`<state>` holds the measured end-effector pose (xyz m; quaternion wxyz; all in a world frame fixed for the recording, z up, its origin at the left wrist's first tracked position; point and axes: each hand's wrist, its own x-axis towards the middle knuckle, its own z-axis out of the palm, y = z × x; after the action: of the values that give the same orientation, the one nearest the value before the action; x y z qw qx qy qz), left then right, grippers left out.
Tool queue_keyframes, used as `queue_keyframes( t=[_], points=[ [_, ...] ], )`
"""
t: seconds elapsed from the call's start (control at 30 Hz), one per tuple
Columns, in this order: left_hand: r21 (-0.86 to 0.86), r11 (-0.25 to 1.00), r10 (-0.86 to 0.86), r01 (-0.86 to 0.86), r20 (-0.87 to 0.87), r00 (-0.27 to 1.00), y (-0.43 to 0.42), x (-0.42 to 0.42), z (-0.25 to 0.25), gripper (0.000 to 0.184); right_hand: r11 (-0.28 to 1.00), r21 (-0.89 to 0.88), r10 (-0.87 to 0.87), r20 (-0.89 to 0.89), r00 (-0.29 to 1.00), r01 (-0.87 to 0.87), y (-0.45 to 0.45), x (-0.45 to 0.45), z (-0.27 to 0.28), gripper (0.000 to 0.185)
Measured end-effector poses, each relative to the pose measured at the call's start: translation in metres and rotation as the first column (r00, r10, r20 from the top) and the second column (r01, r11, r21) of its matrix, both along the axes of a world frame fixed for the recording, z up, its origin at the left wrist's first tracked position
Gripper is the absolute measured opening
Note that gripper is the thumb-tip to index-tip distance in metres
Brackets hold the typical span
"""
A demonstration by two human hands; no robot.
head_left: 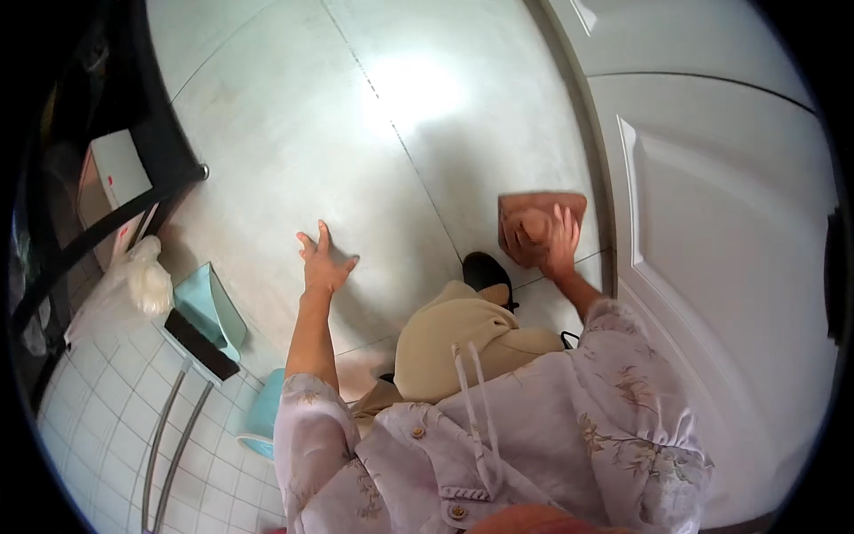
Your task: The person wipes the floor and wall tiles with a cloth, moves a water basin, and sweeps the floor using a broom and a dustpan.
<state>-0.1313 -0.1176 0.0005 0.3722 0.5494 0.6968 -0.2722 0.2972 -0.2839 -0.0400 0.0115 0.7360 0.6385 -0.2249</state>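
My right hand (pixel 560 245) presses on a folded brown cloth (pixel 525 218) that lies on the pale tiled floor (pixel 267 133), close to the base of the white panels. Part of the cloth is bunched up beside my fingers. Over to the left, my left hand (pixel 326 265) is open with its fingers spread, holding nothing. It is at or just above the floor; I cannot tell whether it touches. Between my hands are my bent knee in beige trousers (pixel 454 343) and a dark shoe (pixel 485 276).
White panelled doors (pixel 729 222) run along the right. At left are a black-framed rack (pixel 160 116) with a white box (pixel 120 169), a plastic bag (pixel 147 280), a light-blue dustpan (pixel 222 307), a dark-bristled broom (pixel 200 345) and a light-blue bin (pixel 264 414).
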Motion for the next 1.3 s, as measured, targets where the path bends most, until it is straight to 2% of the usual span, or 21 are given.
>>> queue_keyframes(
  t=[0.07,0.13,0.2,0.27,0.33,0.43,0.47,0.53,0.63,0.67,0.7,0.73,0.77,0.8,0.87,0.9,0.93,1.0,1.07,1.13,1.3],
  points=[
    [0.003,1.000,-0.027,0.027,-0.002,1.000,0.000,0.002,0.000,0.107,0.981,0.160,0.123,-0.073,0.990,-0.110,0.031,0.020,-0.012,0.060],
    [0.009,0.999,-0.036,0.037,-0.007,0.999,0.000,0.004,-0.001,0.106,0.975,-0.024,0.222,0.046,0.974,-0.221,0.080,0.030,-0.003,0.062],
    [0.032,0.997,-0.066,0.068,-0.053,0.996,-0.004,0.005,-0.003,0.106,0.943,0.163,0.294,-0.001,0.956,-0.290,0.135,0.043,-0.006,0.065],
    [0.034,0.997,-0.074,0.076,-0.048,0.996,-0.005,0.004,-0.003,0.107,0.917,0.273,0.285,0.064,0.956,-0.292,0.191,0.058,-0.027,0.065],
    [0.031,0.996,-0.078,0.080,-0.039,0.996,-0.005,0.001,-0.004,0.107,0.927,0.293,0.214,0.100,0.972,-0.234,0.238,0.061,-0.030,0.068],
    [0.039,0.996,-0.078,0.079,-0.047,0.996,-0.007,0.001,-0.007,0.106,0.934,0.285,0.192,0.114,0.975,-0.217,0.260,0.064,-0.034,0.073],
    [0.060,0.996,-0.067,0.070,-0.040,0.997,-0.007,0.003,-0.004,0.105,0.935,0.274,0.204,0.112,0.973,-0.227,0.251,0.064,-0.036,0.073],
    [0.086,0.995,-0.051,0.054,-0.035,0.998,-0.007,-0.002,-0.005,0.103,0.936,0.352,0.000,-0.065,0.998,0.023,0.230,0.060,-0.037,0.077],
    [0.109,0.994,-0.032,0.027,0.037,0.999,-0.012,-0.014,-0.006,0.101,0.978,0.151,-0.124,-0.151,0.981,0.147,0.152,0.051,0.001,0.081],
    [0.116,0.993,-0.038,0.033,0.041,0.998,-0.014,-0.015,-0.007,0.100,0.979,0.177,-0.070,-0.192,0.979,0.105,0.110,0.059,-0.005,0.081],
    [0.123,0.992,-0.043,0.037,0.045,0.998,-0.016,-0.015,-0.009,0.100,0.990,0.091,-0.092,-0.151,0.984,0.106,0.069,0.057,0.003,0.083],
    [0.124,0.992,-0.028,0.022,0.048,0.998,-0.019,-0.014,-0.010,0.100,0.990,0.128,-0.039,-0.120,0.992,0.054,0.017,0.063,-0.006,0.083],
    [0.141,0.990,-0.027,0.020,0.052,0.998,-0.021,-0.012,-0.010,0.100,0.997,0.071,-0.002,-0.056,0.998,0.006,-0.026,0.061,-0.012,0.082],
    [0.158,0.987,-0.028,0.020,0.051,0.998,-0.022,-0.012,-0.009,0.100,0.999,0.013,0.037,0.004,0.999,-0.037,-0.054,0.056,-0.012,0.081],
    [0.149,0.989,-0.017,0.011,0.044,0.999,-0.019,-0.011,-0.006,0.100,0.964,-0.250,0.110,0.072,0.991,-0.088,-0.071,0.022,-0.001,0.077],
    [0.141,0.990,-0.018,0.011,0.045,0.999,-0.019,-0.010,-0.005,0.100,0.973,-0.173,0.175,0.133,0.976,-0.151,-0.059,0.011,-0.001,0.069],
    [0.141,0.990,-0.012,0.006,0.042,0.999,-0.019,-0.008,-0.005,0.100,0.973,-0.172,0.180,0.130,0.975,-0.157,-0.041,0.004,-0.004,0.069],
    [0.117,0.993,-0.002,-0.001,0.022,1.000,-0.017,-0.006,-0.005,0.101,0.975,-0.019,0.220,-0.028,0.975,-0.221,0.028,-0.014,0.002,0.061],
    [0.119,0.993,-0.006,0.005,0.007,1.000,-0.020,-0.005,-0.005,0.101,0.931,0.057,0.361,-0.006,0.932,-0.360,0.092,-0.026,-0.003,0.060],
    [0.135,0.991,-0.005,0.006,-0.006,1.000,-0.019,-0.003,-0.008,0.102,0.867,0.216,0.448,0.057,0.892,-0.449,0.161,-0.042,-0.019,0.057],
    [0.152,0.988,-0.040,0.039,0.001,0.999,-0.021,-0.006,-0.009,0.101,0.796,0.307,0.489,0.184,0.853,-0.523,0.313,-0.086,-0.030,0.064]
  ],
)
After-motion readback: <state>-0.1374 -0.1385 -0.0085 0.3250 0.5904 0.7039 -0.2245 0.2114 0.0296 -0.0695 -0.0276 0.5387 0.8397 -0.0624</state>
